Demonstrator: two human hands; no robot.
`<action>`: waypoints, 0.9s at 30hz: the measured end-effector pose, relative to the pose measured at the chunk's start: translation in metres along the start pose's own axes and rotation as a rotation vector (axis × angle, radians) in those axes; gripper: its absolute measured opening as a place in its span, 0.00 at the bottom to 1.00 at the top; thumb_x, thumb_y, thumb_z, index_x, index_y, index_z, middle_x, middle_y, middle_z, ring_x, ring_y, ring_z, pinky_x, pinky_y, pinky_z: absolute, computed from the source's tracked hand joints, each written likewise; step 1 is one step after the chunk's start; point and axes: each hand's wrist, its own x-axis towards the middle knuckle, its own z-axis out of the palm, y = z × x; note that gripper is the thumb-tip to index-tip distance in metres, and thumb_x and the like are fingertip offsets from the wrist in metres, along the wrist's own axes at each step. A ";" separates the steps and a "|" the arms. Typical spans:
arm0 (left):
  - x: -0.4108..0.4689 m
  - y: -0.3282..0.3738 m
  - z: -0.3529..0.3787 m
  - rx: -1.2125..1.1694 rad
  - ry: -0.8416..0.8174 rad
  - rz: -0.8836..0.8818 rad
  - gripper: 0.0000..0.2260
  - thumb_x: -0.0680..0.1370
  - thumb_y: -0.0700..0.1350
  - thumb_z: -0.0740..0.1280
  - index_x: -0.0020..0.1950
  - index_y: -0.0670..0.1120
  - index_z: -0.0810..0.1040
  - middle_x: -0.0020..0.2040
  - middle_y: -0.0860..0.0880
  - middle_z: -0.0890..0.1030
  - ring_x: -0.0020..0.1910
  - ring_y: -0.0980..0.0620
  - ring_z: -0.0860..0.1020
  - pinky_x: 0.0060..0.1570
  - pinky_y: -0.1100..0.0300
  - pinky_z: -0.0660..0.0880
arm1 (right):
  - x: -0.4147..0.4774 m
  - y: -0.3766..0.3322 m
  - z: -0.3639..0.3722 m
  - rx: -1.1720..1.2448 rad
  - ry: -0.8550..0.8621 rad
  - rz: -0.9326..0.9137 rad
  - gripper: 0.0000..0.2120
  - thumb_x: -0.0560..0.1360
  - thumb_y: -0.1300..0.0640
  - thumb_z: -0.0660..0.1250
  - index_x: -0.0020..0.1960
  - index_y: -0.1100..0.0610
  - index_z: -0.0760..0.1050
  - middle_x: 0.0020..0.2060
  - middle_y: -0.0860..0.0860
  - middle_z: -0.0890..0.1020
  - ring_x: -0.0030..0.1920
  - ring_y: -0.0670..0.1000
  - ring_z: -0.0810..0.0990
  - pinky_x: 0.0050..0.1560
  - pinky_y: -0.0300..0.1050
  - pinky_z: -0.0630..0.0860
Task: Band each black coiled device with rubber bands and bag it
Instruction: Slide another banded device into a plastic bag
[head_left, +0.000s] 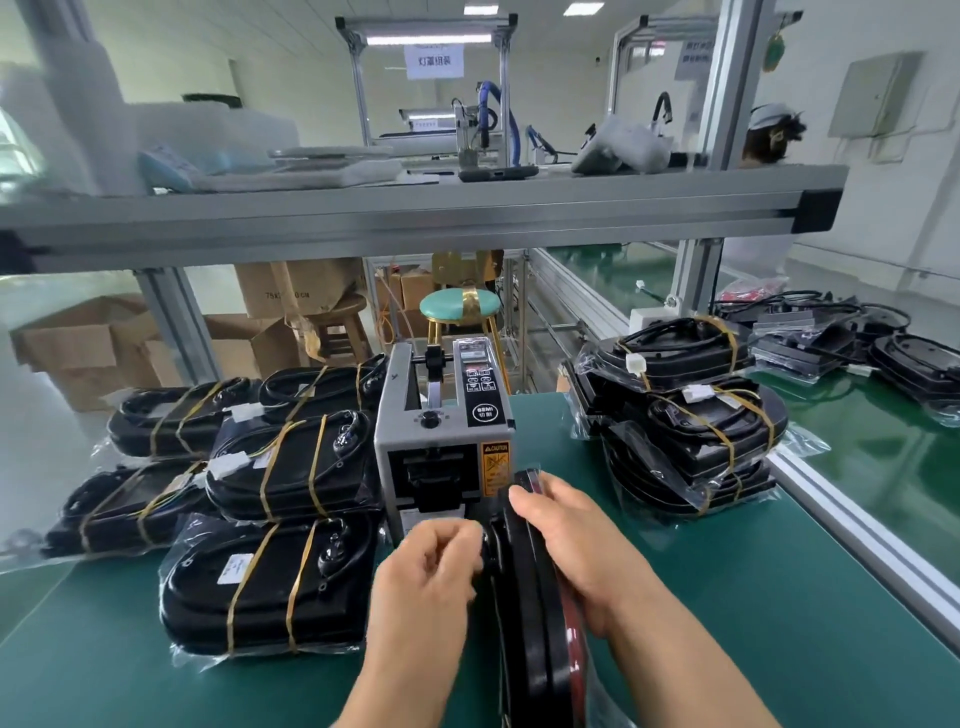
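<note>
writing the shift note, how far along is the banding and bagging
Done: banded, bagged ones in the left pile and right stack. In hand: one device, on edge, gripped by the right hand, left hand curled at its rim. Left: perhaps the far units at right, bagging unclear.

Right hand (576, 540) grips a black device (530, 623) standing on edge, left hand (431, 566) curled beside it, near a tape dispenser (441, 431); bagged devices (270, 577) lie left and right.

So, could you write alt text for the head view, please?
The right hand grips a black device on edge, left hand curled against it, before a tape dispenser on a green mat. Bagged, banded devices lie left and right.
</note>
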 end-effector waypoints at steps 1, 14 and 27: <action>0.016 0.001 -0.006 -0.066 0.077 -0.059 0.08 0.77 0.46 0.68 0.41 0.49 0.85 0.30 0.52 0.79 0.26 0.59 0.72 0.33 0.64 0.71 | 0.001 0.001 0.000 -0.014 -0.008 0.005 0.18 0.69 0.44 0.64 0.54 0.52 0.79 0.48 0.52 0.85 0.52 0.56 0.82 0.64 0.66 0.72; 0.088 0.007 0.003 -0.347 0.256 -0.430 0.05 0.75 0.38 0.73 0.40 0.41 0.80 0.25 0.50 0.81 0.20 0.59 0.76 0.21 0.66 0.74 | -0.007 -0.007 0.001 -0.033 -0.017 0.033 0.20 0.68 0.43 0.65 0.59 0.45 0.78 0.55 0.46 0.84 0.60 0.51 0.81 0.68 0.59 0.71; 0.047 0.022 -0.024 -0.487 -0.331 -0.241 0.07 0.72 0.43 0.71 0.34 0.49 0.77 0.30 0.51 0.71 0.25 0.57 0.68 0.29 0.63 0.72 | -0.042 0.004 0.003 -0.210 0.007 -0.078 0.12 0.80 0.50 0.59 0.51 0.53 0.79 0.46 0.51 0.85 0.51 0.54 0.81 0.59 0.52 0.75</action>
